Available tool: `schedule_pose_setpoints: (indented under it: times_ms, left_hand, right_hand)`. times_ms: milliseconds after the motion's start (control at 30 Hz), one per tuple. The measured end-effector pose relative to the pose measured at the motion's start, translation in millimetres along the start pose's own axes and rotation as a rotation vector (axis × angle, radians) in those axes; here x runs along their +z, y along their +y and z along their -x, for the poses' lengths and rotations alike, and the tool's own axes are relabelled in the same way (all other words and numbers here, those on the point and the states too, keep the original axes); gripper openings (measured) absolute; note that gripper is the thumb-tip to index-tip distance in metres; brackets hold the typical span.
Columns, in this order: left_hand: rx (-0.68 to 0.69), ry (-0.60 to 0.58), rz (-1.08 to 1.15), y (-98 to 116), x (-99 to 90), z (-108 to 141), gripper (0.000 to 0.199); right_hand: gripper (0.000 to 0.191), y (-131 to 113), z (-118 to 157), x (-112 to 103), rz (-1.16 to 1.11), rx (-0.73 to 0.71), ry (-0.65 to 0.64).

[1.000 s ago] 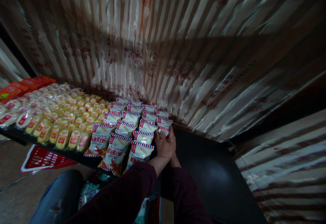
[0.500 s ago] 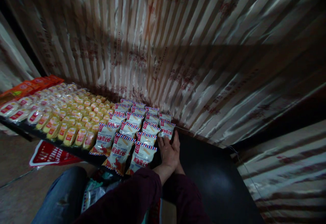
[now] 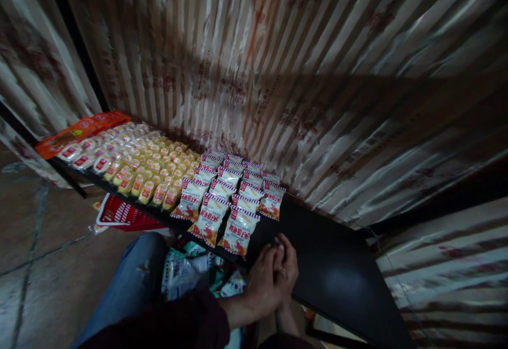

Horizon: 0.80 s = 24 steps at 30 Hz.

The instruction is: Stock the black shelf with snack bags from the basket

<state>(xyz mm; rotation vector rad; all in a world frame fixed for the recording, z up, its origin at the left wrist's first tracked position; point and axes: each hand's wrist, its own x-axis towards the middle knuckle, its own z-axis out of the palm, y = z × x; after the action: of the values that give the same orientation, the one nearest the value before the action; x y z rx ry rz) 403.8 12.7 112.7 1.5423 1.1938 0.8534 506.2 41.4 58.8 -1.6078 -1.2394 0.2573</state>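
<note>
My left hand [image 3: 262, 278] and my right hand [image 3: 289, 264] are pressed together over the front edge of the black shelf [image 3: 317, 248]. Their fingers are curled in against each other, and no item shows between them. Just left of and beyond them, several white-and-orange snack bags [image 3: 240, 231] with striped top edges lean in rows on the shelf. A snack bag [image 3: 272, 200] at the right end of the rows stands a short way beyond my fingers, apart from them.
Small yellow-wrapped packs [image 3: 146, 191], white-wrapped packs [image 3: 102, 164] and orange packets [image 3: 79, 131] fill the shelf's left part. A red basket [image 3: 123, 214] and green-and-white bags [image 3: 186, 269] are below. A striped sheet [image 3: 254, 74] hangs behind; a thin wire [image 3: 296, 196] runs along the back.
Both hands have drawn back from the right-end snack bag toward the shelf's front edge and come together, fingers curling. The view has shifted, showing more floor on the left.
</note>
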Motion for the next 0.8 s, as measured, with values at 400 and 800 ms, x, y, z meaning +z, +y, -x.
schedule_pose_setpoints:
  times_ms: [400,800]
  left_hand:
    - [0.305,0.287,-0.761,-119.4,-114.7,118.2,0.035]
    - [0.277,0.557,-0.943,-200.9,-123.9,111.6,0.043]
  right_hand:
    - [0.066,10.6,161.6,54.3,0.343,-0.129,-0.260]
    - [0.040,-0.8,174.9,38.6,0.734,-0.302,-0.353]
